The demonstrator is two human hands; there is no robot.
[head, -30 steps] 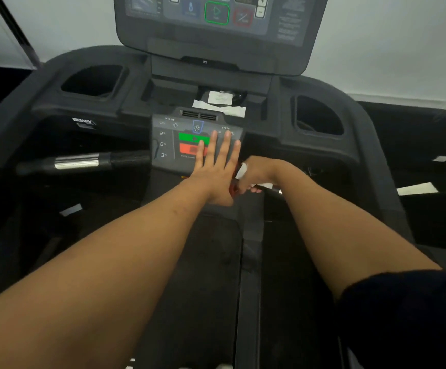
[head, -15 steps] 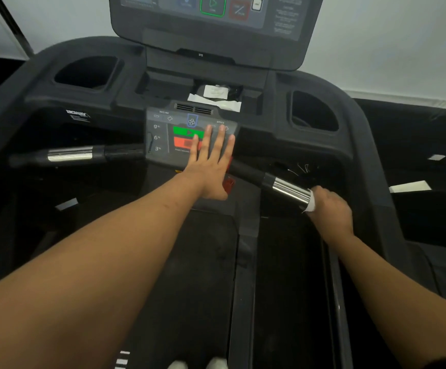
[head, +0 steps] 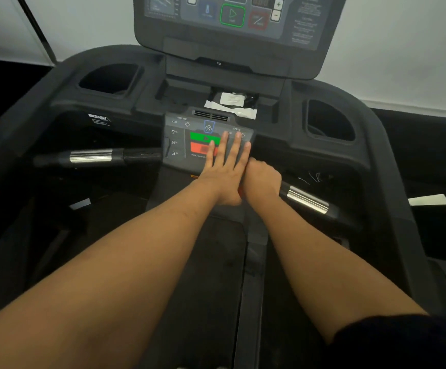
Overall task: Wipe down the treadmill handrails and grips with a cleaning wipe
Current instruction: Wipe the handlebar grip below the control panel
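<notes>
The wipe itself is hidden in this view; I judge it sits inside my right hand [head: 261,179], which is curled into a fist around the inner end of the right handrail [head: 307,199], tight beside the control panel [head: 190,139]. Whether the fist truly pinches the wipe I cannot tell, since no white edge shows. My left hand [head: 223,169] lies flat with fingers spread on that panel, over the green and red buttons, its edge touching the right fist. Outward along the right handrail the shiny metal grip is bare and clear of my hand. The left handrail [head: 94,157] with its own metal grip sits well apart on the other side, with nothing on it. To do this stroke well I would keep the fist wrapped fully round the bar and draw it outward over the metal grip with even pressure, twisting slightly so the underside gets covered. I would also lighten the left palm, as I think leaning on those buttons could start the belt. A paper packet [head: 231,101] lies in the tray above the panel.
</notes>
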